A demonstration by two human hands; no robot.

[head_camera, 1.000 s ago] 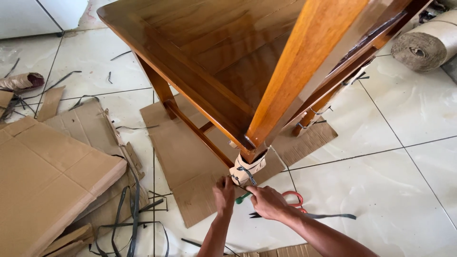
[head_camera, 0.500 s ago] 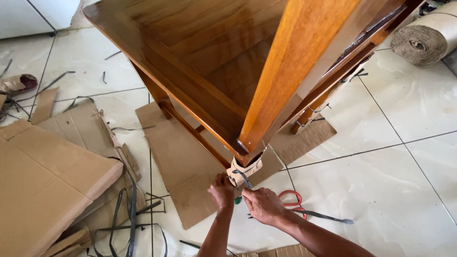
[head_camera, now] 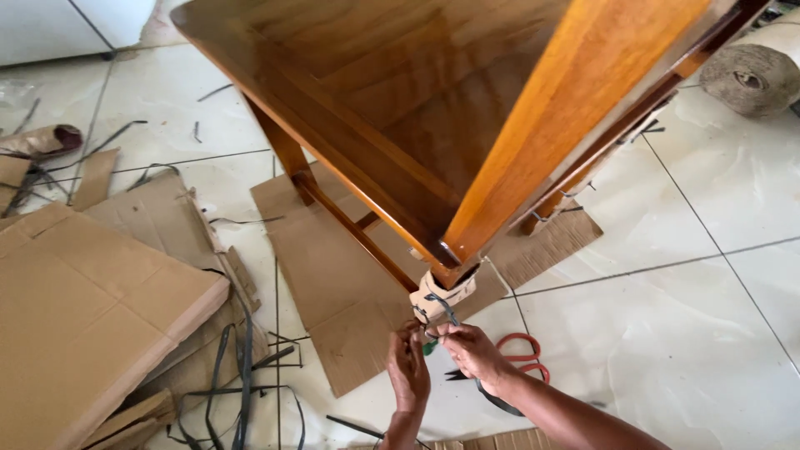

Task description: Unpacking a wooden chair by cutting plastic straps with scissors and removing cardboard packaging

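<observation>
- A polished wooden table (head_camera: 392,108) stood on flat sheets of cardboard (head_camera: 333,275) laid over the tiled floor (head_camera: 717,275).
- The near table leg (head_camera: 454,271) had its foot wrapped in a cardboard pad (head_camera: 440,296), with a dark strap (head_camera: 444,310) crossing the pad.
- Both hands were together just below the pad. The left hand (head_camera: 408,371) pinched at the strap end; the right hand (head_camera: 472,350) was closed on the strap beside it, with a small green piece (head_camera: 428,347) between them, possibly a clip or tool, too small to tell.
- Judged stage: the pad was in place on this leg, and the strap looked mid-fastening, not finished.
- The far right leg (head_camera: 575,187) also seemed to carry wrapping and ties; the back left leg (head_camera: 287,150) showed bare wood, so likely left to do.
- Red-handled scissors (head_camera: 517,367) lay on the floor just beside the right wrist.
- Loose strap offcuts (head_camera: 242,367) and more folded cardboard (head_camera: 92,317) lay to the left; a roll of twine (head_camera: 750,79) sat well apart at top right.
</observation>
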